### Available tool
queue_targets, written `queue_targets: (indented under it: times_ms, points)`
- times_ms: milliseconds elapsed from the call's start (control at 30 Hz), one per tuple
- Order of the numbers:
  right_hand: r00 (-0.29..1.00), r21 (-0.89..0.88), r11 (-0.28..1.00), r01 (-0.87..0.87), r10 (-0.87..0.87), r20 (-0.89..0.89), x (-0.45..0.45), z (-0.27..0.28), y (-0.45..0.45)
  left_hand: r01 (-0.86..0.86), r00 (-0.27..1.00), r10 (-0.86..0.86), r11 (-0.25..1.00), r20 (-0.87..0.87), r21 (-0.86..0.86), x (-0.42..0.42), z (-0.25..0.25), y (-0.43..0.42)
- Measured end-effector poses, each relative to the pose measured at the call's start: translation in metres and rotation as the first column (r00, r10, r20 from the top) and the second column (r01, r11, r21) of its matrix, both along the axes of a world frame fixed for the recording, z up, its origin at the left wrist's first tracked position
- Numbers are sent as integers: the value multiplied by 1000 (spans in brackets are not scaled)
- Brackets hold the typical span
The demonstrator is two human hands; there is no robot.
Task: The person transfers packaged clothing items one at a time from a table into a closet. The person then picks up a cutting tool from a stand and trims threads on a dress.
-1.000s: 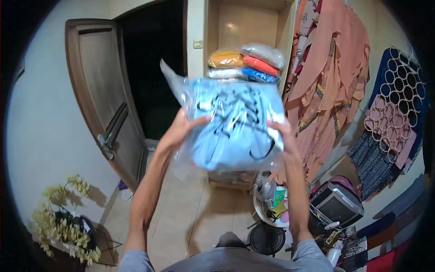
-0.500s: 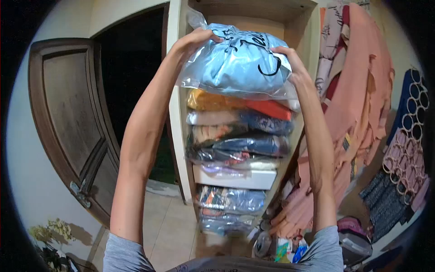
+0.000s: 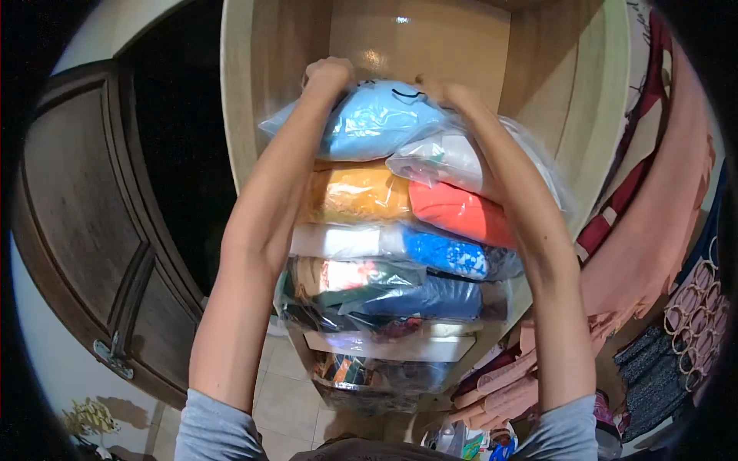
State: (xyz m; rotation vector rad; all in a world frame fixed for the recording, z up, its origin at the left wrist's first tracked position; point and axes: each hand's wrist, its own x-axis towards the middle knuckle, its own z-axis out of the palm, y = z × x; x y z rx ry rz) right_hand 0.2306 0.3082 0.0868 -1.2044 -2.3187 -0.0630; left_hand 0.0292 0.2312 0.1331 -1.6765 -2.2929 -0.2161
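We seem to be settling the light-blue bundle, upper centre, onto the bagged stack, left hand and right hand at its far edge, whether grasping we cannot tell; next calls for levelling it.

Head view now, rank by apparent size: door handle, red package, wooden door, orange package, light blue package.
1. Wooden door
2. Light blue package
3. Orange package and red package: too alike to rank
4. Door handle
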Motion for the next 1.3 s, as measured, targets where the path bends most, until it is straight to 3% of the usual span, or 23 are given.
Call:
queue_targets:
  times_ms: [100,200,233,333,367,400,467,533,567,667,767,800,833,900,933,967,1000,1067,1133,1167,1233,1267,1300]
  points:
    - [991,-38,995,-93,89,-104,3,-20,28,216,944,-181,971,276,-104,-13,-25,-7]
    - [988,9,998,-69,70,-135,-3,-28,25,270,896,-192,952,401,-146,-18,-43,-24]
    - [982,-87,994,-63,46,-184,5,-23,-18,323,851,-213,933,481,-157,-23,-41,-20]
    - [995,-79,995,-55,48,-88,21,-2,-58,255,960,-233,955,153,-149,-19,-29,-9]
    - [992,-114,989,-97,88,-88,26,5,-64,184,979,-187,982,-78,-38,-11,-26,-5]
    - [973,-207,955,-211,184,-140,33,7,-60,300,954,-300,954,16,19,-6,-21,-10]
    - [922,-279,886,-370,312,-230,44,0,-56,503,831,-524,851,187,150,4,-21,-22]
    - [875,-249,853,-458,382,-297,56,-25,-66,769,503,-757,612,417,183,17,-49,-51]
    - [898,-166,886,-434,408,-166,62,-27,-51,762,526,-729,633,439,137,6,-57,-30]
    - [973,-145,966,-215,224,51,77,-23,-62,694,673,-665,719,323,35,16,-41,-55]
    - [997,-296,954,-40,58,54,97,-3,-160,618,779,-619,785,99,42,36,-37,-104]
    - [998,-246,968,-42,50,27,107,-8,-172,599,799,-601,798,26,64,42,-43,-121]
    - [999,-198,979,-40,41,-2,122,-20,-178,669,738,-675,728,-9,148,46,-54,-138]
    - [993,-71,996,-53,45,-110,145,-53,-199,759,643,-724,559,-250,333,49,-89,-192]
    - [974,-32,995,-95,87,-209,148,-67,-228,794,561,-799,446,-216,413,52,-104,-228]
    - [944,15,992,-126,125,-306,146,-85,-264,858,406,-910,347,-86,379,50,-118,-251]
    - [904,64,988,-143,156,-398,143,-105,-304,819,361,-931,342,51,460,55,-139,-290]
    - [847,-92,994,-52,-5,-532,128,-143,-407,851,219,-952,293,214,436,63,-177,-338]
    - [869,60,985,-162,172,-464,140,-220,-465,892,82,-899,259,431,372,79,-227,-377]
    - [796,-413,902,-125,-157,-584,134,-218,-531,922,36,-896,201,443,332,90,-244,-403]
    - [720,-686,719,-115,-415,-556,138,-254,-634,954,-122,-794,73,596,292,123,-293,-441]
    - [780,-584,811,-38,-341,-525,154,-298,-662,969,-158,-751,6,641,246,140,-317,-457]
    - [765,-534,844,52,-378,-521,170,-344,-697,968,-216,-677,-53,704,246,159,-344,-476]
